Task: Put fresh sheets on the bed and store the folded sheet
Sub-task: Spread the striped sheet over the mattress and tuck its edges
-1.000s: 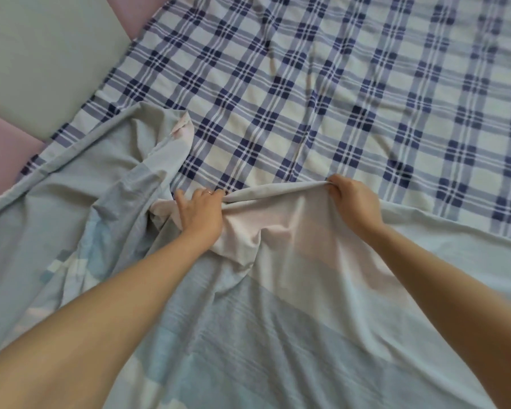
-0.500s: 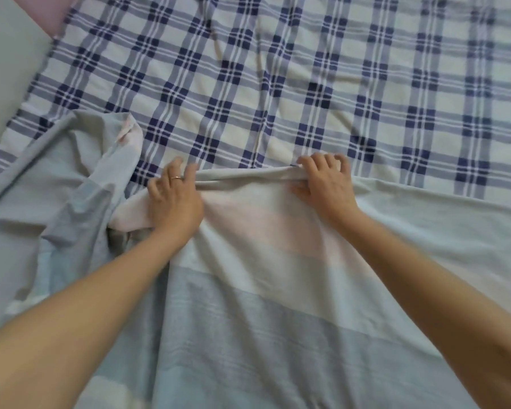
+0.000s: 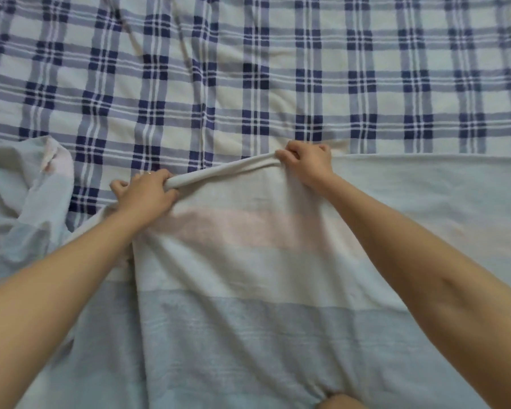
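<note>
**Blue-banded sheet [image 3: 248, 276] gripped at its rolled edge**

Seen from the head camera, the left hand [image 3: 143, 196] and right hand [image 3: 309, 165] each curled their fingers round the sheet's far edge, which was bunched into a soft roll between them. The sheet, in wide pale blue, pink and grey bands, lay over the near side of the bed. It was crumpled at the left, on top of a fuzzy navy-and-cream plaid cover [image 3: 278, 69].

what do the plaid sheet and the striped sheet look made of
The plaid sheet: probably woven cotton or a blend, matte, with soft creases. The striped sheet: thin, soft matte cloth, likely cotton too; its edge bunches limply where the left hand and right hand grip it.
</note>
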A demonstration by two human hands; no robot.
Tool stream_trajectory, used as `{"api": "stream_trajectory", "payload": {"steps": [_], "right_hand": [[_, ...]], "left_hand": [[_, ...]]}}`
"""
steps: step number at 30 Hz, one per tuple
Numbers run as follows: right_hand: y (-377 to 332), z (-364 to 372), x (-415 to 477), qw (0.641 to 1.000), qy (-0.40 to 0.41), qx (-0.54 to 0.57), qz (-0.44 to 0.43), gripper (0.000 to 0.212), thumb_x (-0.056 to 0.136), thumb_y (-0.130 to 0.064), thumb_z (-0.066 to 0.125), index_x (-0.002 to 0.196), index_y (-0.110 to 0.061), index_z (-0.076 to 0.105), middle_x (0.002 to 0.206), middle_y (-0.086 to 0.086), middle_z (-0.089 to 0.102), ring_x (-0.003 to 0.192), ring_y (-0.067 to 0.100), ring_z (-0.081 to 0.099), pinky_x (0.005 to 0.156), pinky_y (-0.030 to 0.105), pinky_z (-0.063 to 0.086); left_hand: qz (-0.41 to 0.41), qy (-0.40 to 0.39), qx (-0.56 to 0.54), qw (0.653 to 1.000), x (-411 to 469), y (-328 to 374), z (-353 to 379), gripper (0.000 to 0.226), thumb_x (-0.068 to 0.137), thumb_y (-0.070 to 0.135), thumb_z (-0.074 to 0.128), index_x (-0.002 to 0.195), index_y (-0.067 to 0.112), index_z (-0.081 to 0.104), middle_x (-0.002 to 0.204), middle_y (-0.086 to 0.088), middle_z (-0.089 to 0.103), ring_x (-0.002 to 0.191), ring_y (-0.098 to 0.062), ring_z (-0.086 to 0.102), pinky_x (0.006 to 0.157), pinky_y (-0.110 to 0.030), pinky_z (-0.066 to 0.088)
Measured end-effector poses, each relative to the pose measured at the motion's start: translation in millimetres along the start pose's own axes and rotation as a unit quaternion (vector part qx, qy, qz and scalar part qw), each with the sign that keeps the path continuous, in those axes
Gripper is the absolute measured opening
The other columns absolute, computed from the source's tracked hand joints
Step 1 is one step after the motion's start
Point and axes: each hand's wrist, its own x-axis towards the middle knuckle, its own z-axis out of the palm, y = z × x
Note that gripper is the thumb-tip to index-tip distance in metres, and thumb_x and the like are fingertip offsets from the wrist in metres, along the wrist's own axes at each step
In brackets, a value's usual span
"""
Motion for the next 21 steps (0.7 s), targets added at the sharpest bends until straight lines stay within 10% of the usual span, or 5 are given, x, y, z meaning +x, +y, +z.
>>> {"api": "stream_trajectory", "payload": {"steps": [3,10,17,21], "right_hand": [[-5.8,-4.8,17.0,0.999,-0.002,-0.01,0.047,0.051,0.094,-0.055,0.042,0.053,-0.024,0.04,0.053,-0.006,0.044,0.058,0.009,0.043,0.097,0.037,0.028],[0.3,-7.7,30.0,0.994,0.022,0.071,0.081,0.06,0.088,-0.062,0.046,0.048,-0.021,0.027,0.045,-0.002,0.032,0.055,0.018,0.04,0.063,0.034,0.029],[5.8,-5.0,34.2,0.993,0.034,0.085,0.073,0.06,0.086,-0.064,0.048,0.048,-0.021,0.029,0.045,-0.001,0.033,0.054,0.018,0.041,0.067,0.034,0.034],[4.9,-6.4,35.3,0.994,0.025,0.078,0.077,0.06,0.086,-0.063,0.048,0.048,-0.021,0.029,0.045,0.0,0.032,0.049,0.016,0.036,0.07,0.034,0.036]], "left_hand": [[0.021,0.02,0.01,1.0,10.7,-0.8,-3.9,0.017,0.094,0.015,0.036,0.094,0.019,0.052,0.073,-0.002,0.055,0.073,-0.024,0.047,0.082,-0.038,0.027],[0.097,0.097,0.017,0.99,36.0,-13.4,-20.1,0.019,0.101,0.017,0.033,0.086,0.017,0.045,0.071,-0.007,0.054,0.063,-0.023,0.038,0.067,-0.035,0.023],[-0.091,0.131,0.017,0.987,60.1,-13.6,-4.9,0.029,0.102,0.02,0.03,0.106,0.001,0.051,0.1,-0.026,0.062,0.092,-0.041,0.056,0.086,-0.044,0.033],[0.087,0.162,0.005,0.983,47.1,-2.1,-5.5,0.036,0.093,0.043,0.048,0.106,0.01,0.054,0.105,-0.011,0.058,0.099,-0.03,0.052,0.086,-0.042,0.033]]}}
